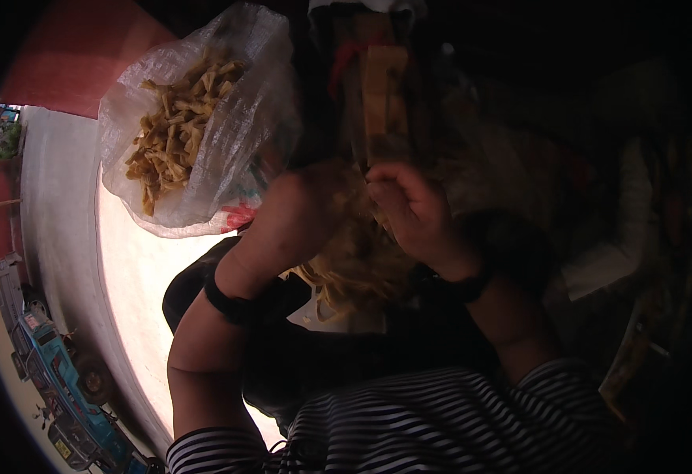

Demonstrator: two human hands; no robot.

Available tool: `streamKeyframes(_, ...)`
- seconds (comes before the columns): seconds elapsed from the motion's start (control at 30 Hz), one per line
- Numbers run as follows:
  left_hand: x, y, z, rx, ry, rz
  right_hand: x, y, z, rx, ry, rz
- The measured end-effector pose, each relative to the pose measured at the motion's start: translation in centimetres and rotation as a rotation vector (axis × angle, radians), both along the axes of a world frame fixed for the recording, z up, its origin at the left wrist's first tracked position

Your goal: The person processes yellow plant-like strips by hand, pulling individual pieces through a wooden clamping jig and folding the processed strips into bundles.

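Note:
In the dim middle of the view, my right hand (408,210) has its thumb and forefinger pinched together at the lower end of a wooden block (385,89). What lies between those fingers is too dark to make out. My left hand (301,204) is to the left of it, back of the hand up, its fingers lost in shadow. Below and between both hands lies a heap of yellowish-brown strips (352,275). Upper left, an open woven plastic sack (236,142) holds many twisted tan pieces (174,127) of similar colour.
A red surface (79,53) is behind the sack. Bright ground (144,266) and a grey paved strip (64,178) run along the left. Farther off at lower left stands a blue vehicle (64,373). A pale sheet-like thing (606,260) shows at the dark right.

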State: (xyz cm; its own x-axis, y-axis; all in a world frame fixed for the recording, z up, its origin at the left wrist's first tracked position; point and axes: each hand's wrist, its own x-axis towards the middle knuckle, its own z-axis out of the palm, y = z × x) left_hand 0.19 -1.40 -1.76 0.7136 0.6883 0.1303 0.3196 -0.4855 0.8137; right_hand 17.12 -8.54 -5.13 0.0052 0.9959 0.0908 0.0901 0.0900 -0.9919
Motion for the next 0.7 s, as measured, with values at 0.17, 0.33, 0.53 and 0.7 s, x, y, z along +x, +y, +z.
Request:
streamKeyframes(0.17, 0.2, -0.7, -0.8, 0.121, 0.182, 0.022, -1.3, 0.1, -1.3, 0.029, 0.004, 0.045)
streamKeyframes(0.33, 0.4, -0.3, -0.1, 0.098, -0.035, 0.021, -0.9, 0.5, -1.0, -0.117, 0.265, 0.028)
streamKeyframes(0.53, 0.2, -0.1, 0.0, -0.59, -0.44, 0.164, -0.2, 1.2, 0.9, -0.353, 0.826, 0.144)
streamKeyframes(0.7, -0.2, 0.3, 1.1, -0.99, -0.757, 0.348, 1.2, 1.2, -1.2, -0.318, 1.249, 0.351)
